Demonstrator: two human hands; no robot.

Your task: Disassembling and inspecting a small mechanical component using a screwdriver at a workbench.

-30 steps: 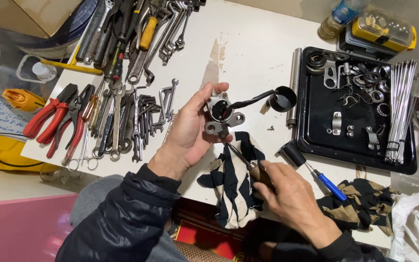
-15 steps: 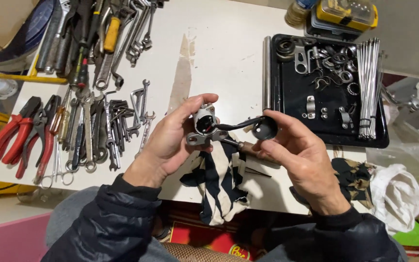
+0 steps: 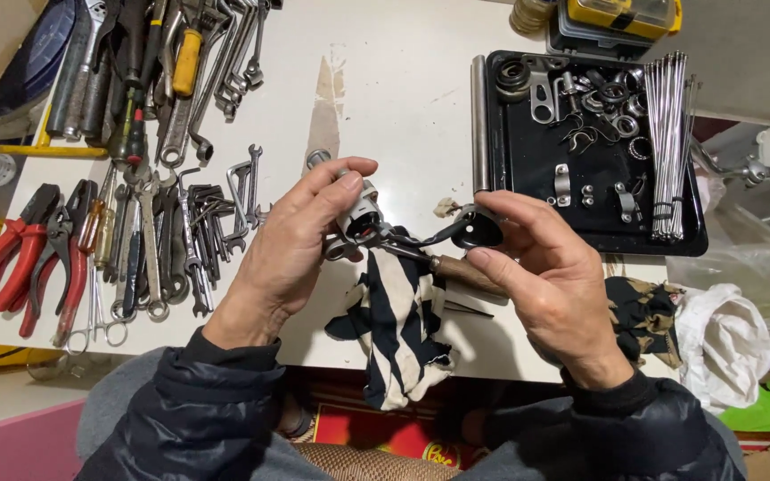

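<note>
Above the surface's near edge, the left hand [image 3: 300,245] grips a small metal hub part [image 3: 358,218] while the right hand [image 3: 541,267] clasps its black lever end [image 3: 477,232] and a wooden-handled tool [image 3: 465,272], seemingly mid-adjustment, over a striped rag [image 3: 398,325].

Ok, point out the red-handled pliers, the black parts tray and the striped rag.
red-handled pliers [image 3: 6,258]: head view, on a red handle.
black parts tray [image 3: 536,191]: head view, bare floor of the tray.
striped rag [image 3: 394,321]: head view, middle of the cloth.

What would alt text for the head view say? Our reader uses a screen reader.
Two hands hold a small metal part with a black lever over a white table: left hand on the part, right hand on the lever. A striped rag lies below, wrenches left, parts tray right.
</note>
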